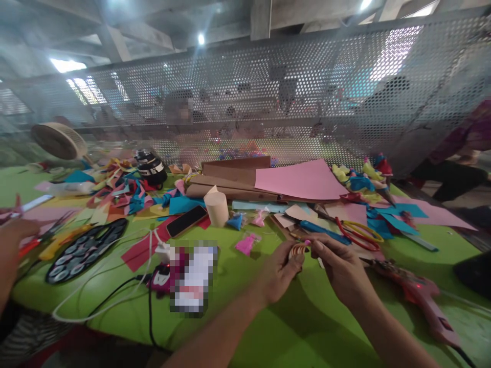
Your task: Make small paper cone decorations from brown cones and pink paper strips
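Observation:
My left hand (278, 273) and my right hand (339, 266) meet over the green table (307, 327). Both pinch a small rolled coil of tan paper strip (298, 250) between thumb and fingers. The left hand grips the coil from the left, and the right hand's fingertips press on it from the right. A pink glue gun (422, 301) lies just right of my right wrist. Red and yellow scissors (358, 232) rest beyond my right hand.
Pink paper sheets (303, 179), brown card, coloured scraps, a cream paper cone (217, 207), a phone (186, 221) and cables litter the table. Another person's hand (11, 240) is at the left edge; another person sits at the far right. A perforated metal screen stands behind.

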The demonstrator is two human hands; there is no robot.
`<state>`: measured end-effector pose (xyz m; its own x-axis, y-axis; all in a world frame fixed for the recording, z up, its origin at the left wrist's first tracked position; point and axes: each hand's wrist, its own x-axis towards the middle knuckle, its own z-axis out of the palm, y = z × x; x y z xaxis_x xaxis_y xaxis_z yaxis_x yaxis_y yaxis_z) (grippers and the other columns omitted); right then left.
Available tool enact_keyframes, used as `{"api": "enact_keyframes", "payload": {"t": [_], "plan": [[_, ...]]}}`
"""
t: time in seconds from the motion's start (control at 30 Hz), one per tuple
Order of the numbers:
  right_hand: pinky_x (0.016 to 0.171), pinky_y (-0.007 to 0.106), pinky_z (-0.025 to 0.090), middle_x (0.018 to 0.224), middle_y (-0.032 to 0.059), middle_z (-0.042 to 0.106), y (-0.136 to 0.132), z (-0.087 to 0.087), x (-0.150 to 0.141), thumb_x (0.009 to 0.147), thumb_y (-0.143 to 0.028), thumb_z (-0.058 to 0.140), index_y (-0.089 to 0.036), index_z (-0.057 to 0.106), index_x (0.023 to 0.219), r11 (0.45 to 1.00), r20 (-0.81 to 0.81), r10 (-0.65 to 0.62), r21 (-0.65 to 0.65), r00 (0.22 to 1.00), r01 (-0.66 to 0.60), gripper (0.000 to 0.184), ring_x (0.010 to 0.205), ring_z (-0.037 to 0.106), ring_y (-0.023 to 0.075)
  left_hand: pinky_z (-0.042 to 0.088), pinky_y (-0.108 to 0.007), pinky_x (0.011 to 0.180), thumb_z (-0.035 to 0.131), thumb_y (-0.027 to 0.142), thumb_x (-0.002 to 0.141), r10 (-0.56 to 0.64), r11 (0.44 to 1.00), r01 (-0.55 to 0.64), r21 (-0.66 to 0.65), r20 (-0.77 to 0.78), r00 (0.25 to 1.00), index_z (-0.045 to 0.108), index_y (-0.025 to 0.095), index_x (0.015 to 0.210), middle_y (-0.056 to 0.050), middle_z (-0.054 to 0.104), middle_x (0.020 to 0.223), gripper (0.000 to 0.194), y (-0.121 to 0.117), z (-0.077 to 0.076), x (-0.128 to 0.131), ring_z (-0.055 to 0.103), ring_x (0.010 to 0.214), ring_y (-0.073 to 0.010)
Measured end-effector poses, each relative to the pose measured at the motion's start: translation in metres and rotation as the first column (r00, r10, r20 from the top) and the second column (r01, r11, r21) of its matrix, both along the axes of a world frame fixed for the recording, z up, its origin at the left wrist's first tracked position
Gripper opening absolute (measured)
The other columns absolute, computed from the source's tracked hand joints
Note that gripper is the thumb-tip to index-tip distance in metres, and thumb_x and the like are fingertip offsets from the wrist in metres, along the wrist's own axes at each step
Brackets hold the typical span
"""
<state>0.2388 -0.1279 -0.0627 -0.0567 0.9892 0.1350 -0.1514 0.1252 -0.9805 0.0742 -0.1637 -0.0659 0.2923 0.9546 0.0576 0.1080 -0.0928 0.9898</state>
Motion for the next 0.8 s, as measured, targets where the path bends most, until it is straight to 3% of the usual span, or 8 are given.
{"api": "enact_keyframes", "payload": {"t": [0.27, 0.47, 0.8], "plan": [[0.075, 0.033, 0.050, 0.082, 0.0027, 0.071, 0.0014, -0.0067, 0.0012, 0.066, -0.051, 0.089, -0.028, 0.079, 0.078, 1.000, -0.060, 0.019, 0.005, 0.998, -0.018, 0.027, 0.082, 0.062, 0.0216, 0.048, -0.029, 0.075, 0.041, 0.065, 0.096, 0.016, 1.000, -0.016, 0.021, -0.011, 1.000, 0.058, 0.021, 0.126, -0.003, 0.059, 0.089, 0.056, -0.0001, -0.0033, 0.0026, 0.056, 0.081, -0.0166], [0.069, 0.031, 0.049, 0.078, 0.0023, 0.067, 0.0007, -0.0066, 0.0002, 0.067, -0.050, 0.089, -0.025, 0.076, 0.076, 1.000, -0.069, 0.014, 0.007, 0.998, -0.014, 0.030, 0.077, 0.061, 0.0203, 0.049, -0.031, 0.076, 0.042, 0.061, 0.097, 0.048, 0.998, -0.043, 0.054, -0.082, 0.995, 0.060, 0.022, 0.125, -0.004, 0.061, 0.088, 0.051, -0.0017, -0.0010, 0.0026, 0.057, 0.081, -0.0181], [0.071, 0.035, 0.050, 0.090, 0.0046, 0.073, -0.0030, -0.0014, 0.0004, 0.075, -0.048, 0.081, -0.032, 0.083, 0.083, 0.992, 0.090, -0.056, 0.120, 0.994, 0.045, 0.018, 0.079, 0.061, 0.0224, 0.050, -0.033, 0.083, 0.042, 0.059, 0.098, 0.070, 0.995, -0.063, 0.076, -0.093, 0.993, 0.058, 0.025, 0.131, -0.005, 0.066, 0.100, 0.050, -0.0015, -0.0018, 0.0037, 0.060, 0.090, -0.0206]]}}
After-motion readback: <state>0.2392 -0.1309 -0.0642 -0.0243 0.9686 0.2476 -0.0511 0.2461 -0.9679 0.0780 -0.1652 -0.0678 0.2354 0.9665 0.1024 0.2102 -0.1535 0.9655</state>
